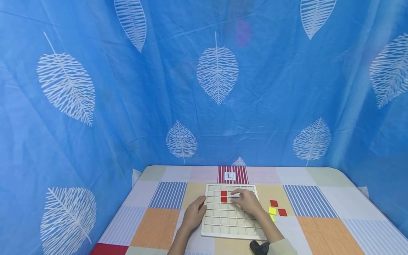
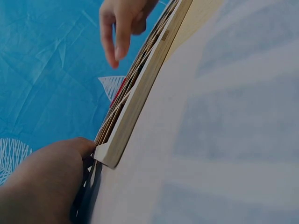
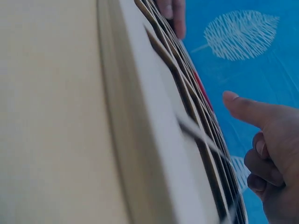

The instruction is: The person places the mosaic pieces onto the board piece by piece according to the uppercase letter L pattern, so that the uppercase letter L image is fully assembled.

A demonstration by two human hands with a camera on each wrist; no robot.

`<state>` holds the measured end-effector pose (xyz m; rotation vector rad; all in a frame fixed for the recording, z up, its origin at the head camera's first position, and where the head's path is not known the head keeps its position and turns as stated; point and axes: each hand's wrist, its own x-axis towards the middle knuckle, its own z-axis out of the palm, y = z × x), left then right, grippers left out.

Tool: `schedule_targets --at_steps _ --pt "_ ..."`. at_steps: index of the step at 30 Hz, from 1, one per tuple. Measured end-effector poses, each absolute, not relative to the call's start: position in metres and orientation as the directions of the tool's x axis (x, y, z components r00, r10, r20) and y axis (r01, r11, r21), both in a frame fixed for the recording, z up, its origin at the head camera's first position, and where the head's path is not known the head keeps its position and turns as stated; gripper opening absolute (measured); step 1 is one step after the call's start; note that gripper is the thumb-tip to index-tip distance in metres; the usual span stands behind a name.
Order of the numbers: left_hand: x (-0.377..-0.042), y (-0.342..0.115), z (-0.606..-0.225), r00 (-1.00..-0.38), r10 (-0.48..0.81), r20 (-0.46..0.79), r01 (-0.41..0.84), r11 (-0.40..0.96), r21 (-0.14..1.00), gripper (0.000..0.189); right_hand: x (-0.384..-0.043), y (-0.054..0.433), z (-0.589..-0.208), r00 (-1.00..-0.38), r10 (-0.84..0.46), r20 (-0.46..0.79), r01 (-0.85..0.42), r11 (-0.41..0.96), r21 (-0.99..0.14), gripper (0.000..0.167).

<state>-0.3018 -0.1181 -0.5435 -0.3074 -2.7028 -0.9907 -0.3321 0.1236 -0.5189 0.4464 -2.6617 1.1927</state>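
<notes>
A pale wooden grid board [image 1: 227, 236] lies on the table, its square cells bordered by thin raised strips. Two red square tiles, an upper one [image 1: 224, 193] and a lower one [image 1: 224, 199], sit in neighbouring cells of one column. My left hand [image 1: 192, 215] rests at the board's left edge; in the left wrist view its fingertips are right at the corner of the frame. Over the board, just right of the red tiles, hovers my right hand [image 1: 248, 202]. Its thumb and index finger are spread apart with nothing visible between them, and the right wrist view shows other fingers folded in.
Right of the board lie loose red tiles [image 1: 282, 212] and yellow tiles [image 1: 272, 211], one yellow partly behind the right forearm. A small printed grid card [image 1: 230, 176] lies beyond the board. A black device [image 1: 259, 247] is at the right wrist. Blue leaf-print curtain [image 1: 255, 106] surrounds the table.
</notes>
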Motion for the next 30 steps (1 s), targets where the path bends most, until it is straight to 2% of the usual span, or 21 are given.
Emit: schedule_targets --at_steps 7,15,24,30 --pt "-0.302 -0.119 -0.544 -0.949 0.112 0.296 0.277 0.745 0.607 0.041 -0.327 0.157 -0.515 -0.957 -0.159 0.244 -0.289 0.619 -0.730 0.022" --pt "-0.302 -0.118 -0.543 -0.951 0.111 0.288 0.271 0.744 0.611 0.041 -0.318 0.207 -0.513 -0.964 -0.091 0.248 -0.245 0.660 -0.710 0.022" --pt "-0.301 -0.118 -0.543 -0.951 0.104 0.290 0.268 0.744 0.612 0.040 -0.314 0.257 -0.520 -0.980 -0.016 0.199 -0.158 0.666 -0.729 0.030" --pt "-0.301 -0.117 -0.542 -0.954 0.102 0.282 0.261 0.747 0.612 0.040 -0.311 0.270 -0.523 -0.987 -0.034 0.158 -0.135 0.708 -0.693 0.037"
